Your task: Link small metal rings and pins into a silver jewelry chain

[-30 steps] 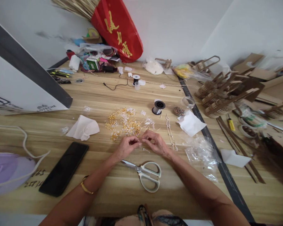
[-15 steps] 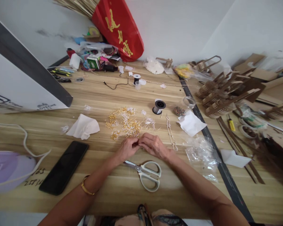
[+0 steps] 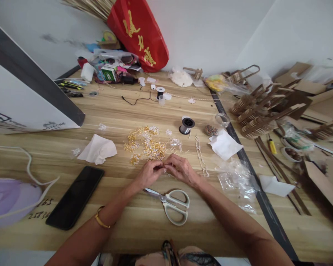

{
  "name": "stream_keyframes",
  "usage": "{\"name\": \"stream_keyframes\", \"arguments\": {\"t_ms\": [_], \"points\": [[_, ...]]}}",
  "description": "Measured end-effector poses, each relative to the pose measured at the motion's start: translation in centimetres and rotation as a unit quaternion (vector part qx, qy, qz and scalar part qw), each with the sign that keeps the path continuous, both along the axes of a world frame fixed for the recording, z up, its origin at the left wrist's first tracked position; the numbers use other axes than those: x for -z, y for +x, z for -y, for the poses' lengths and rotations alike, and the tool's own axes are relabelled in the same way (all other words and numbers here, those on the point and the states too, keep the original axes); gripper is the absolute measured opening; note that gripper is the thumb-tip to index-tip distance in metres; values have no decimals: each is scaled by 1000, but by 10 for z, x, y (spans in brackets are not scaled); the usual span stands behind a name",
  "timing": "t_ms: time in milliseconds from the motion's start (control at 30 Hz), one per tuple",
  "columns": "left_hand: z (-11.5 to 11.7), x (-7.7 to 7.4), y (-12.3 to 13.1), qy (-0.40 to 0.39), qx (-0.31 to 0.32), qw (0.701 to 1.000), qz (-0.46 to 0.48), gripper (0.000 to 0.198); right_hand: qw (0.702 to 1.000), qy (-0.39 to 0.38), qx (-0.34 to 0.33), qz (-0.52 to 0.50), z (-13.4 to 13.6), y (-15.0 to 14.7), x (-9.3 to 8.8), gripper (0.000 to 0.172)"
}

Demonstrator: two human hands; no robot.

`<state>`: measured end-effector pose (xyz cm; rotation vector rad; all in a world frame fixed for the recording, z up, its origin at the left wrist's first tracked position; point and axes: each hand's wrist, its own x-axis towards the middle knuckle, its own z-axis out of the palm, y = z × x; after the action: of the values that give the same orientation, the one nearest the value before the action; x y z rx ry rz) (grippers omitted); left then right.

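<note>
My left hand (image 3: 150,173) and my right hand (image 3: 181,169) meet at the fingertips over the wooden table. Both are closed in a pinch on something very small; a bit of it, pale and thin, shows just under the fingers, too tiny to name. Just beyond my fingers lies a pile of gold and silver jewelry findings (image 3: 154,149), with thin silver pins (image 3: 176,143) at its right. Nearer my body, white-handled scissors (image 3: 170,203) rest with their blade tips by my left wrist. A thin beaded chain (image 3: 199,155) lies right of my right hand.
A spool of wire (image 3: 186,125) stands beyond the findings. On the left are a black phone (image 3: 74,197), a crumpled white cloth (image 3: 98,149) and a big box (image 3: 30,92). Clear plastic bags (image 3: 237,183), white paper (image 3: 225,145) and small woven baskets (image 3: 255,125) lie to the right.
My hands stay together at the same spot, with small shifts of the fingers. A little more of the pale thing shows beneath them. The scissors and findings have not moved.
</note>
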<state>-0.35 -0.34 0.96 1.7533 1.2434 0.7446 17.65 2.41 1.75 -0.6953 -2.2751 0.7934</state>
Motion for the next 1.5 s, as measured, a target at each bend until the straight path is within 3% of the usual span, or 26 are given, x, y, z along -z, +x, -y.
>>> {"name": "stream_keyframes", "arguments": {"t_ms": [700, 833, 967, 1067, 1133, 1267, 1500], "points": [[0, -7, -1, -13, 14, 999, 34, 19, 994, -105, 23, 16, -7, 2, 3, 23], [-3, -4, -2, -26, 8, 998, 61, 19, 995, -69, 67, -31, -6, 3, 2, 19], [-4, -3, -3, -33, -10, 996, 77, 19, 989, 27, 134, -63, -3, 7, 0, 17], [-4, -3, -3, -31, -25, 996, 78, 20, 993, 69, 94, -34, -2, 9, -1, 7], [-4, -2, -3, -29, -28, 996, 78, 20, 996, 69, 54, -9, -2, 8, -1, 9], [-4, -2, -3, -27, -22, 996, 83, 19, 999, 36, 11, 4, -5, 6, 2, 18], [-4, -9, -2, -38, -18, 997, 69, 21, 1000, -16, -22, 6, -6, 6, 2, 19]]}}
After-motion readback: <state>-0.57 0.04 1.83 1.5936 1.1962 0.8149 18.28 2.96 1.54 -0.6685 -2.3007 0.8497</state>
